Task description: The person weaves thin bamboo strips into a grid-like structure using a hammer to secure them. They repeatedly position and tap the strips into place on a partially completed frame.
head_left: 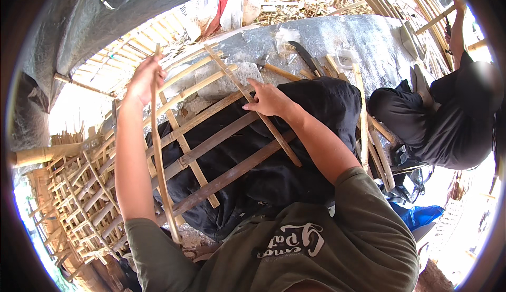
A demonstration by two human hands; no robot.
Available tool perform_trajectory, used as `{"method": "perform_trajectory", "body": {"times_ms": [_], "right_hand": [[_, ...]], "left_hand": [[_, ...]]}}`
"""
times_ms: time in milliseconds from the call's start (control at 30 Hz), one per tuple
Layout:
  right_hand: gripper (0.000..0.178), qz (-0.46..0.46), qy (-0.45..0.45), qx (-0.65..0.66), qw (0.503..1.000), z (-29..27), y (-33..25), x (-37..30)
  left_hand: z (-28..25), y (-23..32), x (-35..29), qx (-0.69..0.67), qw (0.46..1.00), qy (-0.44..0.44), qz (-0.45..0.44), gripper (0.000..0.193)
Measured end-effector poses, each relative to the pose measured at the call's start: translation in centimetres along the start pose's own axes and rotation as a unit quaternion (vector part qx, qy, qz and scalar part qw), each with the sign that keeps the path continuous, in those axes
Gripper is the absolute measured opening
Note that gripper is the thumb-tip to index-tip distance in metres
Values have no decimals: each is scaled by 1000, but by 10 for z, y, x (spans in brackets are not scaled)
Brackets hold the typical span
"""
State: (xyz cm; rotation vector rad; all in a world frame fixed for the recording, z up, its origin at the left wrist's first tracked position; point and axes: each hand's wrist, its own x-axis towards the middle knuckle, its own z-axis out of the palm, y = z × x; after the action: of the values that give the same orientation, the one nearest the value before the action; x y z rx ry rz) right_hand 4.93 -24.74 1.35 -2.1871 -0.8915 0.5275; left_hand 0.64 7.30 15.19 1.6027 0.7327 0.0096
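My left hand point(143, 81), raised at the left, is closed around the upper part of a long bamboo strip point(158, 155). This strip stands nearly upright in the picture, its lower end close to my body. Across my lap, over black cloth, lies a lattice of bamboo slats point(211, 141) crossing over and under one another. My right hand point(268, 99) grips a crosswise bamboo slat point(278, 136) at the lattice's right side, with thumb and forefinger on either edge of it. Some fingers of that hand are hidden under its back.
A tighter woven bamboo panel point(87, 202) spreads at the left. Beyond my lap, a machete with a dark blade point(303, 55) rests on a grey sheet point(337, 33). Loose bamboo pieces point(379, 155) lie to the right. A co-worker in dark clothes point(437, 113) sits there, holding a stick.
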Motion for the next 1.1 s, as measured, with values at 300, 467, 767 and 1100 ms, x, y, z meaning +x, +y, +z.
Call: {"method": "perform_trajectory", "body": {"times_ms": [300, 467, 767, 1100], "right_hand": [[76, 1, -2, -52, 999, 1, -4, 0], [65, 35, 26, -115, 992, -25, 10, 29], [51, 292, -129, -303, 898, -58, 56, 100], [41, 368, -154, -327, 857, -37, 77, 99]], "left_hand": [[61, -118, -4, 332, 938, 12, 98, 39], [61, -127, -1, 353, 926, 13, 129, 42], [62, -140, -4, 368, 920, 43, 127, 46], [68, -125, -21, 477, 857, 111, 163, 37]]}}
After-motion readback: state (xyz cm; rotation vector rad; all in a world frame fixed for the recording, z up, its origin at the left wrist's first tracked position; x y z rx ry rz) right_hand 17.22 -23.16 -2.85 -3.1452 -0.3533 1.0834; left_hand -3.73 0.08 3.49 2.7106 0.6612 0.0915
